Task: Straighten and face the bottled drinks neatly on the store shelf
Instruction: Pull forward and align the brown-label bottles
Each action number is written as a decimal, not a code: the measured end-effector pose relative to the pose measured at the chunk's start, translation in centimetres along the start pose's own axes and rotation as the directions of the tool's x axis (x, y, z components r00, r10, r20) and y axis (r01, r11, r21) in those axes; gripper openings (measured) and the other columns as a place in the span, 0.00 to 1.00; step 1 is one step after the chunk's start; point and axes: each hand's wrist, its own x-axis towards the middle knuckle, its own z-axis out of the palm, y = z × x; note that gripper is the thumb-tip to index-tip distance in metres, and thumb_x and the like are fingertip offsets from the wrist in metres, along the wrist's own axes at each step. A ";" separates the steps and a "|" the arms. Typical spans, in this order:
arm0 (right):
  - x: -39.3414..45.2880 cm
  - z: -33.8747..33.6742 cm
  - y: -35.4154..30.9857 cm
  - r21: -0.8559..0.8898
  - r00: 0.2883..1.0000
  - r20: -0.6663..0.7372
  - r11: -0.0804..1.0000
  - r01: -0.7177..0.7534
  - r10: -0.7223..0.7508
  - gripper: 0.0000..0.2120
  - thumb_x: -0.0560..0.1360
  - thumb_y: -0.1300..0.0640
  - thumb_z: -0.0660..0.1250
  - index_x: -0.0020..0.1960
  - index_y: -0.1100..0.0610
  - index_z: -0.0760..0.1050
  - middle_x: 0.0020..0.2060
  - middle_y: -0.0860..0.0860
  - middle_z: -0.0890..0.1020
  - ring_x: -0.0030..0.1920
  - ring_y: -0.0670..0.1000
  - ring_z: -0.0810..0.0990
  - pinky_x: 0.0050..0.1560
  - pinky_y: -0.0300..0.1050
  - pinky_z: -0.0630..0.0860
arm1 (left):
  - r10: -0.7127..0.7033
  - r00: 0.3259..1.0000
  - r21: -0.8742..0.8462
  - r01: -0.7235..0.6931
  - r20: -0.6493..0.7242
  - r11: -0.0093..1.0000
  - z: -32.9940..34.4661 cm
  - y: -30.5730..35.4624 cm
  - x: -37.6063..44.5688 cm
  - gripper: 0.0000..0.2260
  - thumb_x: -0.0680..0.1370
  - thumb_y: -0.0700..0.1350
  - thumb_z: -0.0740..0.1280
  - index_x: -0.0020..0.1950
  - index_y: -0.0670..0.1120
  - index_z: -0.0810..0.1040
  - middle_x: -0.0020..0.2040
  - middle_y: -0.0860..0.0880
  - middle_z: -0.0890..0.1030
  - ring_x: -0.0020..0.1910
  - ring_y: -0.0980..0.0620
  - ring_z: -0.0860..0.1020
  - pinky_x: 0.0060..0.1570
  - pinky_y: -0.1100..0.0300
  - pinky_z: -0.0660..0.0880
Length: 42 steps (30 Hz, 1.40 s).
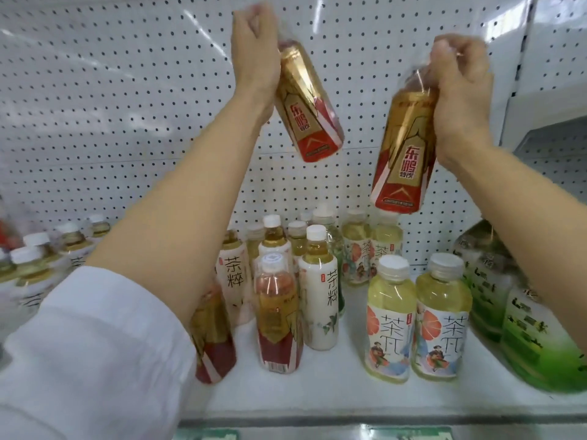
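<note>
My left hand [254, 55] grips the top of a gold-and-red bottle [306, 109], held high and tilted in front of the pegboard. My right hand [460, 90] holds a second gold-and-red bottle [403, 154] by its neck, hanging above the shelf. On the white shelf [317, 385] stand two more gold-and-red bottles [278, 315], one partly hidden behind my left forearm. Behind them are white tea bottles [319, 290]. Two yellow tea bottles [390, 319] stand at the front right, labels facing me, with more yellow ones behind.
Large green bottles [540, 338] fill the right end of the shelf. More white-capped tea bottles [35, 258] stand at the left. A white pegboard [127, 106] backs the shelf. Green price tags [400, 435] line the front edge.
</note>
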 end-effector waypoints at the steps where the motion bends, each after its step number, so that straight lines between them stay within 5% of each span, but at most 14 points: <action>1: -0.4 0.2 -0.5 0.009 1.000 0.006 1.000 0.015 -0.015 0.03 0.80 0.55 0.61 0.53 0.53 0.69 0.41 0.51 0.77 0.41 0.51 0.79 0.48 0.54 0.81 | 0.017 0.999 -0.039 -0.018 -0.045 0.999 -0.9 1.0 -0.3 0.12 0.81 0.50 0.64 0.52 0.40 0.70 0.41 0.48 0.74 0.35 0.54 0.77 0.39 0.60 0.77; 5: -3.7 1.1 -1.8 0.061 0.999 0.030 0.998 0.019 -0.021 0.05 0.79 0.54 0.62 0.51 0.55 0.70 0.41 0.53 0.78 0.41 0.55 0.80 0.47 0.58 0.80 | 0.084 0.994 -0.016 -0.085 -0.066 0.996 -5.4 3.4 -3.1 0.13 0.76 0.49 0.66 0.42 0.42 0.67 0.37 0.41 0.69 0.35 0.46 0.68 0.37 0.52 0.72; 13: -12.6 3.4 -1.6 0.207 0.985 0.159 0.973 -0.104 0.071 0.08 0.79 0.54 0.63 0.51 0.59 0.69 0.42 0.59 0.77 0.37 0.54 0.79 0.41 0.50 0.79 | 0.020 0.999 0.166 -0.012 -0.042 0.986 -13.5 3.7 -14.4 0.21 0.81 0.51 0.65 0.55 0.31 0.75 0.39 0.41 0.82 0.35 0.47 0.81 0.35 0.54 0.78; 20: -19.2 6.1 0.1 0.112 0.965 0.202 0.975 -0.190 0.165 0.12 0.77 0.48 0.64 0.52 0.56 0.72 0.45 0.62 0.74 0.43 0.59 0.75 0.46 0.64 0.78 | -0.063 0.992 0.303 0.092 -0.105 0.948 -19.9 1.7 -18.9 0.17 0.80 0.54 0.66 0.54 0.39 0.77 0.43 0.37 0.82 0.35 0.50 0.82 0.41 0.46 0.80; 25: -22.7 8.2 2.1 -0.056 0.961 0.224 0.986 -0.156 0.164 0.14 0.75 0.36 0.64 0.53 0.45 0.75 0.49 0.61 0.79 0.48 0.65 0.80 0.51 0.68 0.77 | -0.130 0.984 0.368 0.167 -0.122 0.915 -23.7 -0.4 -20.3 0.14 0.78 0.60 0.65 0.51 0.50 0.77 0.47 0.39 0.84 0.46 0.37 0.83 0.48 0.35 0.79; 27: -23.9 9.2 2.7 -0.101 0.964 0.211 0.984 -0.146 0.164 0.12 0.76 0.39 0.63 0.54 0.44 0.75 0.49 0.56 0.80 0.50 0.62 0.81 0.51 0.68 0.77 | -0.126 0.983 0.406 0.170 -0.133 0.898 -25.4 -1.6 -20.4 0.11 0.77 0.62 0.65 0.49 0.56 0.77 0.46 0.40 0.83 0.46 0.35 0.82 0.49 0.34 0.78; 32: -26.6 11.2 3.7 -0.125 0.974 0.187 0.986 -0.108 0.131 0.06 0.80 0.48 0.59 0.55 0.44 0.73 0.49 0.53 0.79 0.48 0.60 0.80 0.51 0.67 0.76 | -0.053 0.989 0.480 0.114 -0.139 0.870 -28.5 -4.3 -21.4 0.08 0.83 0.52 0.63 0.51 0.49 0.77 0.41 0.52 0.78 0.40 0.49 0.75 0.42 0.61 0.72; 38: -28.6 13.9 4.1 -0.214 0.987 0.140 0.976 -0.041 0.073 0.11 0.81 0.50 0.58 0.58 0.53 0.73 0.48 0.48 0.78 0.50 0.55 0.78 0.52 0.62 0.76 | -0.037 0.993 0.396 0.081 -0.116 0.915 -28.9 -7.0 -21.5 0.05 0.83 0.46 0.62 0.52 0.47 0.76 0.41 0.57 0.76 0.37 0.63 0.72 0.40 0.70 0.68; 42: -29.7 16.3 4.2 -0.242 0.992 0.123 0.970 -0.001 0.032 0.08 0.82 0.56 0.58 0.57 0.56 0.73 0.45 0.38 0.77 0.46 0.40 0.76 0.50 0.36 0.73 | -0.030 0.999 0.388 0.042 -0.036 0.921 -28.3 -8.2 -21.5 0.03 0.83 0.44 0.63 0.52 0.48 0.76 0.42 0.55 0.76 0.36 0.65 0.72 0.38 0.73 0.68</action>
